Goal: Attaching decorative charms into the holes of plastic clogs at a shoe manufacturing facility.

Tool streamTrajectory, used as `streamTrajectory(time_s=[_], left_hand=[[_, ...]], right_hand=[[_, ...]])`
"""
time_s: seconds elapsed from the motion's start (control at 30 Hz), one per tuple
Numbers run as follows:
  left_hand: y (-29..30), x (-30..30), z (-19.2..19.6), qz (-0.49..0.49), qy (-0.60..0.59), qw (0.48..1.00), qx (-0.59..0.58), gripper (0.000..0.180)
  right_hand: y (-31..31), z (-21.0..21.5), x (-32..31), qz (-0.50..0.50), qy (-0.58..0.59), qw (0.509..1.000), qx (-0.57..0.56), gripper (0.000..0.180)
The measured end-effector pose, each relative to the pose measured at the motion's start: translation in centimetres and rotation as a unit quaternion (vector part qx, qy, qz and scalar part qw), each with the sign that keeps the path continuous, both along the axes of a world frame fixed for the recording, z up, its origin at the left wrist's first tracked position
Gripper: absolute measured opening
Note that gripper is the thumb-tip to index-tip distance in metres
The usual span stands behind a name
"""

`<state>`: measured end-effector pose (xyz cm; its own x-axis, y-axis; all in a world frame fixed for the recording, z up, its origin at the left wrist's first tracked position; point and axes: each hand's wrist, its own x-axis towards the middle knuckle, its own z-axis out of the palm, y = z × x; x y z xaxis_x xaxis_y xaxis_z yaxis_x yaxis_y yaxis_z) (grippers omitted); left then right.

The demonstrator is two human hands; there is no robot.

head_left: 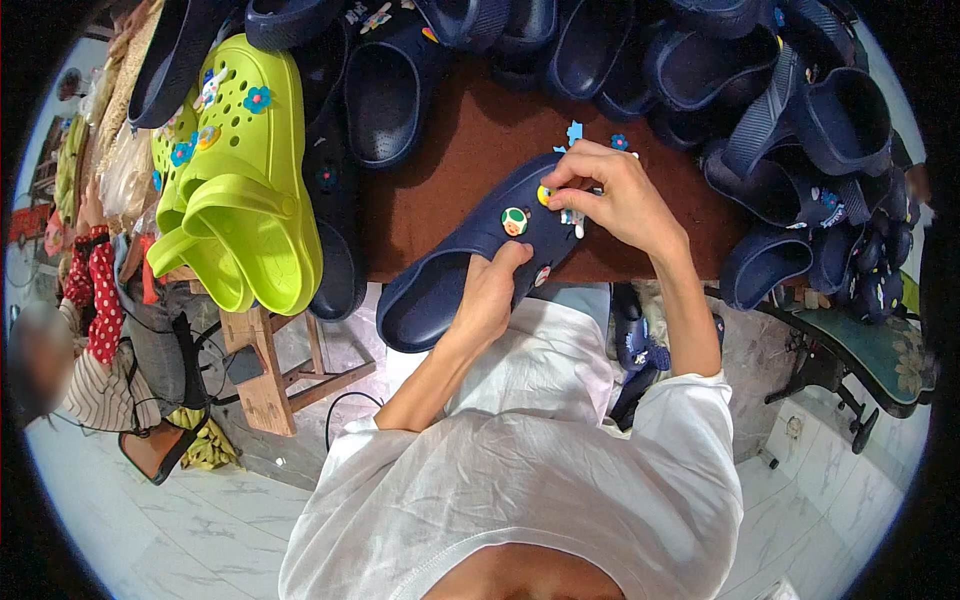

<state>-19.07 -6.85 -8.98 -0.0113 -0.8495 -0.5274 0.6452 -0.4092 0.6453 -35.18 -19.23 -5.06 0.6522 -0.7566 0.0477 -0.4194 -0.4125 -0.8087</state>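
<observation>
A navy clog (440,278) is tilted at the table's near edge, its heel toward me on the left. My left hand (487,290) grips it, with the thumb on top and the fingers inside the opening. A green and white mushroom-shaped charm (514,221) sits on the upper, and another small charm (542,275) shows near its side. My right hand (620,196) is closed in a pinch at a small yellow charm (545,195) on the toe part. A whitish charm (573,219) shows just under these fingers, partly hidden.
The brown tabletop (450,130) is ringed by several navy clogs (385,100). Lime-green clogs (265,150) with charms stand at the left. Beyond my right hand lie loose blue charms (574,133). A wooden stand (262,370) is below left; another person (105,310) is at far left.
</observation>
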Motion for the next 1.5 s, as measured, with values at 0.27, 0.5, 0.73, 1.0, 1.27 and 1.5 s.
streamTrajectory(time_s=[0.27,0.5,0.73,1.0,1.27,1.5], left_hand=[[-0.4,0.3,0.9,-0.033,-0.051,0.998,0.003,0.036],[-1.1,1.3,0.3,-0.049,0.020,0.998,0.025,0.039],[-1.0,2.0,-0.7,-0.035,0.081,0.995,0.035,0.040],[-0.9,2.0,-0.9,-0.025,0.088,0.996,0.024,0.039],[-0.4,2.0,-0.9,-0.018,0.076,0.996,0.033,0.043],[0.0,1.7,-1.0,-0.003,0.078,0.995,0.065,0.036]], right_hand=[[-0.4,0.3,-0.1,0.069,-0.008,0.997,-0.039,0.015],[-0.2,-0.8,0.5,0.096,0.004,0.994,-0.051,0.018],[0.4,-2.4,1.0,0.098,-0.002,0.992,-0.077,0.020],[0.0,-2.5,0.6,0.109,0.016,0.992,-0.060,0.025],[0.7,-2.9,-0.4,-0.010,-0.049,0.998,-0.033,0.029],[3.0,-3.5,-0.2,-0.068,-0.026,0.990,-0.119,0.032]])
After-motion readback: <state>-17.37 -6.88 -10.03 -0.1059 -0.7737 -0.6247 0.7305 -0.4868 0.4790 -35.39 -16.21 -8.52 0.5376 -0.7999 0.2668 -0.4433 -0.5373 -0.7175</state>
